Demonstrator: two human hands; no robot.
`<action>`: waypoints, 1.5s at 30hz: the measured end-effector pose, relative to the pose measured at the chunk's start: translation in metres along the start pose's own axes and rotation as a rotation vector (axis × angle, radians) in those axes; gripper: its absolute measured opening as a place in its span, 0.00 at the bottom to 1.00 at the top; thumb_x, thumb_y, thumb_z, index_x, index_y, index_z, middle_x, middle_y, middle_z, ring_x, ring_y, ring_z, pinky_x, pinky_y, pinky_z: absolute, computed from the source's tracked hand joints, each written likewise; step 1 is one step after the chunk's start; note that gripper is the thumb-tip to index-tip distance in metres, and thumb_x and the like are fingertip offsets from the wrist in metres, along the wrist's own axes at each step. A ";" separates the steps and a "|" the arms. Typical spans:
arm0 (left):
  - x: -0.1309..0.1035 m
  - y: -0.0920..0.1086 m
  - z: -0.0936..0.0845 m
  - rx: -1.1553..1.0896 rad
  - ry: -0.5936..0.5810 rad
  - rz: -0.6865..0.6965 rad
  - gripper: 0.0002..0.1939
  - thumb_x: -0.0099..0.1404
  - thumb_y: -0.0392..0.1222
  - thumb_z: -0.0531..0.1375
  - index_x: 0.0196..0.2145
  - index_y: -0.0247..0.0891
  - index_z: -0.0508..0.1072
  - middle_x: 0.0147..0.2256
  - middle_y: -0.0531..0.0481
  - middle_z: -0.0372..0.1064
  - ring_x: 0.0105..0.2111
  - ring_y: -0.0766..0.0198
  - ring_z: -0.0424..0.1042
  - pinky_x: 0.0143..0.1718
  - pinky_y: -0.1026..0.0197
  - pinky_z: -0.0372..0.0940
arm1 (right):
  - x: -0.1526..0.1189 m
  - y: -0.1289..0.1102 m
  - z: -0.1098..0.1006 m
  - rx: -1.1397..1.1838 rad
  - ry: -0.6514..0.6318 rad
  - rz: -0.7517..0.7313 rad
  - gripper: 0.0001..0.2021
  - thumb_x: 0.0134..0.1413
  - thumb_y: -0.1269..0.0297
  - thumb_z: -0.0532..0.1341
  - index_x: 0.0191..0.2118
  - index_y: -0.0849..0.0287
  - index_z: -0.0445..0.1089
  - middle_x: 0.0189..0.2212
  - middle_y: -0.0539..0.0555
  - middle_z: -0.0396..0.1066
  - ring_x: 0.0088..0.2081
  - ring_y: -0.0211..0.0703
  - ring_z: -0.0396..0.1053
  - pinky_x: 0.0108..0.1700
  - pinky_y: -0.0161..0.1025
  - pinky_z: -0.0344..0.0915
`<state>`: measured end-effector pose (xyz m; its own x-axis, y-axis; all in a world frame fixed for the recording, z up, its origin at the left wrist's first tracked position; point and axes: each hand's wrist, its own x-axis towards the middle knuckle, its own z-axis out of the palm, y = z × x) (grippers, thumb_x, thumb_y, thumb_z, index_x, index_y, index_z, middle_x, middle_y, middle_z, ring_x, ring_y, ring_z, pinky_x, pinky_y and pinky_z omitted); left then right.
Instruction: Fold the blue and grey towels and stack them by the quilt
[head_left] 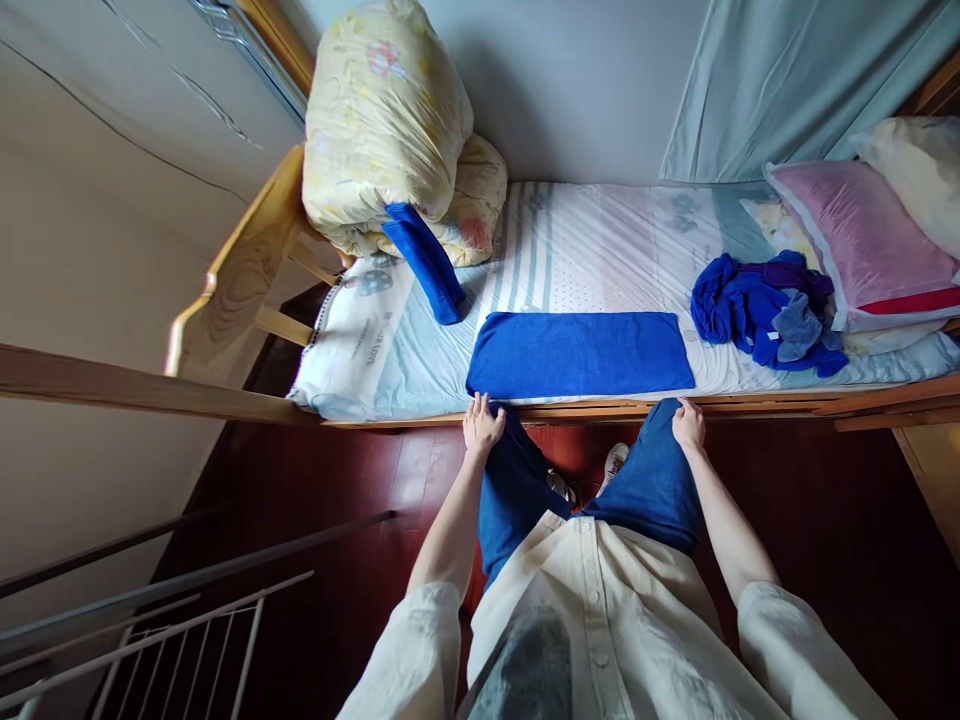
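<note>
A blue towel [581, 355] lies flat along the front edge of the bed, spread lengthwise. My left hand [484, 425] rests on my left knee just below the towel's left corner, fingers spread and holding nothing. On the other knee lies my right hand [688, 425], its fingers loosely laid over the trouser cloth, near the towel's right corner. A narrow folded blue towel [426, 265] leans against the rolled quilt farther back on the left. To the right sits a crumpled heap of blue cloths [750, 310], with a greyish-blue piece and a purple piece in it.
A yellow floral quilt [386, 110] is piled at the bed's left end beside the wooden headboard [232, 255]. Pink pillow [862, 230] at the right end. The patterned sheet [600, 240] covers the mattress. A white metal rack [187, 650] stands at the lower left.
</note>
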<state>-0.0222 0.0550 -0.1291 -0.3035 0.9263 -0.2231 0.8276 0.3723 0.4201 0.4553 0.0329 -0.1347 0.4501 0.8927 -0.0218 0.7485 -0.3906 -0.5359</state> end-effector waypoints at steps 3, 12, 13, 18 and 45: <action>0.005 0.001 0.000 -0.009 -0.010 -0.060 0.36 0.69 0.46 0.54 0.71 0.26 0.62 0.73 0.31 0.53 0.74 0.41 0.54 0.74 0.42 0.52 | -0.001 -0.002 0.002 -0.061 0.003 -0.014 0.22 0.63 0.68 0.52 0.55 0.59 0.80 0.53 0.64 0.79 0.60 0.55 0.73 0.64 0.51 0.69; 0.017 -0.010 0.006 -0.091 0.096 -0.139 0.36 0.70 0.47 0.54 0.71 0.28 0.62 0.73 0.32 0.54 0.73 0.41 0.54 0.74 0.41 0.53 | -0.001 -0.008 0.002 -0.238 -0.036 -0.184 0.25 0.65 0.68 0.51 0.63 0.65 0.72 0.66 0.68 0.69 0.69 0.60 0.62 0.71 0.63 0.56; 0.017 -0.010 0.007 -0.086 0.108 -0.120 0.36 0.70 0.46 0.53 0.71 0.28 0.61 0.74 0.33 0.52 0.74 0.42 0.53 0.74 0.42 0.53 | -0.003 -0.014 0.004 -0.261 -0.052 -0.216 0.26 0.65 0.67 0.52 0.66 0.65 0.69 0.69 0.67 0.65 0.72 0.61 0.57 0.72 0.65 0.53; 0.016 -0.010 0.007 -0.035 0.098 0.005 0.35 0.70 0.41 0.51 0.72 0.26 0.60 0.75 0.34 0.49 0.76 0.46 0.46 0.76 0.43 0.50 | -0.015 -0.089 0.051 -0.200 -0.195 -0.380 0.32 0.67 0.63 0.54 0.75 0.62 0.57 0.77 0.64 0.49 0.78 0.62 0.42 0.75 0.67 0.42; 0.051 -0.017 0.024 0.114 -0.033 -0.070 0.37 0.67 0.46 0.55 0.70 0.25 0.62 0.71 0.26 0.57 0.72 0.35 0.57 0.70 0.35 0.58 | 0.143 -0.021 0.067 -0.056 -0.029 0.033 0.32 0.70 0.62 0.52 0.71 0.81 0.58 0.74 0.79 0.51 0.76 0.59 0.44 0.76 0.60 0.39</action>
<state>-0.0401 0.0950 -0.1690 -0.3482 0.8952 -0.2781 0.8538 0.4254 0.3002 0.4709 0.1836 -0.1831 0.4609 0.8851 -0.0638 0.7600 -0.4309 -0.4866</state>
